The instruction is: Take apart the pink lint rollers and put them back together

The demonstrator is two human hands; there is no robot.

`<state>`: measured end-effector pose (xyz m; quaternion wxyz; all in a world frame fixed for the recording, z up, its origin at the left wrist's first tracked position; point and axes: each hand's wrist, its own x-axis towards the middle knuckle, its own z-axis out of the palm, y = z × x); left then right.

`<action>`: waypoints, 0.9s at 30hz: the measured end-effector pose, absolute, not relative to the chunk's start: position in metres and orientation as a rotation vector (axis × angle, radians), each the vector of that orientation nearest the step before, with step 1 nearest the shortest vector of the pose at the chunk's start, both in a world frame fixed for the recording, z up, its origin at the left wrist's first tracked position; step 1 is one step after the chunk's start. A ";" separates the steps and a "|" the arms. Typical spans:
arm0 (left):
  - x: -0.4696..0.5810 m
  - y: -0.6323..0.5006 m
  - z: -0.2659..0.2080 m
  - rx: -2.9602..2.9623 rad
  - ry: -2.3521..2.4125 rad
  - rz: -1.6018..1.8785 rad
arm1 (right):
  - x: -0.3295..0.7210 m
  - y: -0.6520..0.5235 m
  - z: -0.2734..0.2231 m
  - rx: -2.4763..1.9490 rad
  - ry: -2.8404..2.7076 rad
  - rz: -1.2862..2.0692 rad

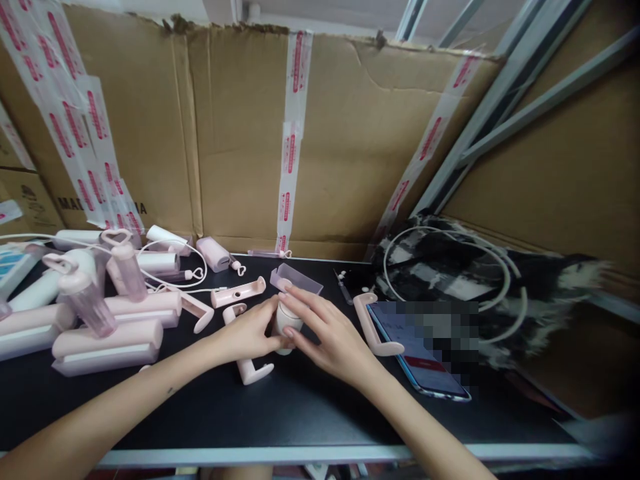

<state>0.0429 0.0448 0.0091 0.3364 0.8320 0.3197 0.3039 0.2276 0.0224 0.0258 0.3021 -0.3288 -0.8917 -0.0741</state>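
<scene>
Near the middle of the black table, a short white roll (pixel 288 320) stands roughly upright between my two hands. My left hand (pixel 254 330) grips its left side with thumb and fingers. From the right, my right hand (pixel 325 327) curls over it, fingertips at the top and thumb on the near side. A pale pink curved bracket (pixel 246 370) lies partly under my left hand. Just behind the roll is a translucent lilac cover (pixel 303 279). Another pink bracket (pixel 237 292) lies behind my left hand, and a third pink bracket (pixel 370 327) rests right of my right hand, against a phone (pixel 425 373).
Several pink-and-white rollers (pixel 107 347) with clear-handled pieces (pixel 133 270) crowd the left side, with a white cable (pixel 200 250) among them. A small screwdriver-like tool (pixel 345 290) lies behind. Black-and-white cloth (pixel 450 260) fills the back right. A cardboard wall (pixel 240 133) borders the table.
</scene>
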 end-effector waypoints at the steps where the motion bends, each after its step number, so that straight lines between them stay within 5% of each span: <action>1: 0.043 0.045 0.009 2.170 0.840 0.792 | 0.227 0.022 0.025 -0.853 -2.359 -0.186; 14: 0.032 0.039 0.024 2.232 1.049 0.717 | 0.228 0.022 0.025 -0.810 -2.224 -0.039; 19: 0.030 0.042 0.045 1.624 1.059 0.704 | 0.230 0.021 0.037 -0.697 -1.919 -0.385; 23: 0.037 0.041 0.046 1.151 0.628 0.669 | 0.223 0.012 0.033 -0.432 -2.239 -0.466; 27: 0.038 0.045 0.036 1.188 0.768 0.929 | 0.232 0.015 0.041 -0.250 -2.489 -0.483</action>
